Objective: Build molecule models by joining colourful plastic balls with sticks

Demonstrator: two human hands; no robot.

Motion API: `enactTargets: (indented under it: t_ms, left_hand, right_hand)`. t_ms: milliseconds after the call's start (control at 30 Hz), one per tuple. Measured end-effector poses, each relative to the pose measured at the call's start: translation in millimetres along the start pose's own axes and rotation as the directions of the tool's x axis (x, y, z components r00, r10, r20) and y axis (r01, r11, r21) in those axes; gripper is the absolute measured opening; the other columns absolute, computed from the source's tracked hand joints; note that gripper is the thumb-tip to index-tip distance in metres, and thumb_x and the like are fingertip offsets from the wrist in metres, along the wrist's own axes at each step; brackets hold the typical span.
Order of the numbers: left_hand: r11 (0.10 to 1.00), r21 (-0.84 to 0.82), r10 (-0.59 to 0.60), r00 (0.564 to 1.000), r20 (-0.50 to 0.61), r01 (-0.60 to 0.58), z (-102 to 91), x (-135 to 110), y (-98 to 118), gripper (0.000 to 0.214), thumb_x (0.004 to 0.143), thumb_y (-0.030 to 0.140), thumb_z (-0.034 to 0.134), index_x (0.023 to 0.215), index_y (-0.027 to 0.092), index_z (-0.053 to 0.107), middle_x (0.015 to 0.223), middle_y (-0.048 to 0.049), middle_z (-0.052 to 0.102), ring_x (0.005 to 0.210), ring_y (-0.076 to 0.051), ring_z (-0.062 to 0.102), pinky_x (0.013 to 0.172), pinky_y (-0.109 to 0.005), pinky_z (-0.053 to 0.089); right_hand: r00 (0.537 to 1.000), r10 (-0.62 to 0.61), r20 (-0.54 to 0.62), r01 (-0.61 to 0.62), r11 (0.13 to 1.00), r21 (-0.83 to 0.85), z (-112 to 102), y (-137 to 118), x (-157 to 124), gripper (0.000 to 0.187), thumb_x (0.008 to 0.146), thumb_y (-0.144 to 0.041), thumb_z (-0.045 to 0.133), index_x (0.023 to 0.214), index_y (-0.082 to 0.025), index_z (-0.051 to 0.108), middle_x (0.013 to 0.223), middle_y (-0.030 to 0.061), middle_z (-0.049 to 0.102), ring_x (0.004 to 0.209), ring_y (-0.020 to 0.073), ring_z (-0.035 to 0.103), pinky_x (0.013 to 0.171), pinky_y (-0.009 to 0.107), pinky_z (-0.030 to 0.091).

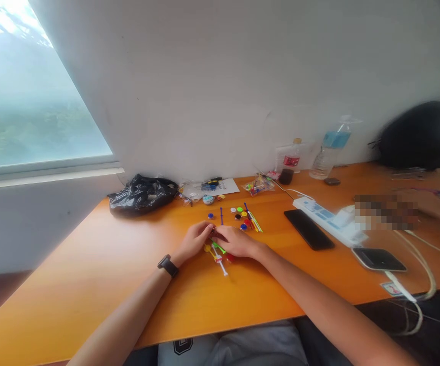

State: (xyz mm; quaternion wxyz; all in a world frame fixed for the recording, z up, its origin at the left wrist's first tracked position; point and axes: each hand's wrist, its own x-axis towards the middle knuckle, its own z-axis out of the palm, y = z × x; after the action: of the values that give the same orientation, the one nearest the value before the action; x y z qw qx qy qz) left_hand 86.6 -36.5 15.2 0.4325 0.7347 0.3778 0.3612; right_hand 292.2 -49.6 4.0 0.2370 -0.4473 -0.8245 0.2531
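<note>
My left hand (196, 242) and my right hand (238, 242) meet over the middle of the table. The fingertips of both are pinched together on something small and dark, too hidden to name. Just below the fingers lie a white plastic stick (223, 269), a yellow piece (207, 248) and a green stick (220, 249), partly covered by my right hand. A red piece (230, 258) shows beside that hand. Beyond my hands are a blue stick (222, 215), a blue round piece (210, 216), several coloured round pieces (239, 210) and a bundle of thin sticks (255, 220).
At the back of the wooden table (90, 274) lie a black plastic bag (144, 195), a paper sheet (225, 187) and a clear bag of coloured parts (258, 185). Rightward are bottles (291, 162), a black phone (308, 230), a power strip (328, 221) and another person's arm (433, 211).
</note>
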Motion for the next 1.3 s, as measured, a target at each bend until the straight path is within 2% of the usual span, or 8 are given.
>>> enactTargets:
  t_ms: [333,800,1300]
  left_hand:
    - [1.000,0.014,0.002,1.000,-0.005,-0.002,0.4,1,0,0.049,0.102,0.059,0.052,0.086,0.016,0.067,0.083,-0.0047,0.067,0.074,-0.017,0.057,0.068,-0.026,0.045]
    - [0.999,0.031,0.020,0.999,0.028,-0.021,-0.5,2,-8,0.046,0.102,0.057,0.054,0.094,0.015,0.070,0.089,-0.0059,0.070,0.077,-0.017,0.060,0.070,-0.026,0.047]
    - [0.998,0.064,0.014,0.999,0.038,-0.016,-0.2,2,-11,0.042,0.104,0.054,0.053,0.091,0.016,0.065,0.084,-0.0031,0.064,0.075,-0.016,0.055,0.067,-0.025,0.044]
  right_hand:
    - [1.000,0.001,-0.004,-0.001,1.000,0.003,0,0,-1,0.018,0.103,-0.033,0.057,0.101,-0.019,0.069,0.096,0.0084,0.076,0.080,0.0198,0.067,0.066,0.025,0.039]
    - [1.000,-0.030,0.010,0.030,0.998,-0.052,-1,-2,1,0.015,0.102,-0.027,0.056,0.100,-0.018,0.068,0.096,0.0089,0.074,0.080,0.0199,0.065,0.066,0.025,0.038]
    - [0.998,-0.038,0.050,0.042,0.996,-0.082,-7,-8,-2,0.015,0.103,-0.026,0.054,0.098,-0.019,0.066,0.097,0.0079,0.075,0.080,0.0190,0.066,0.067,0.025,0.040]
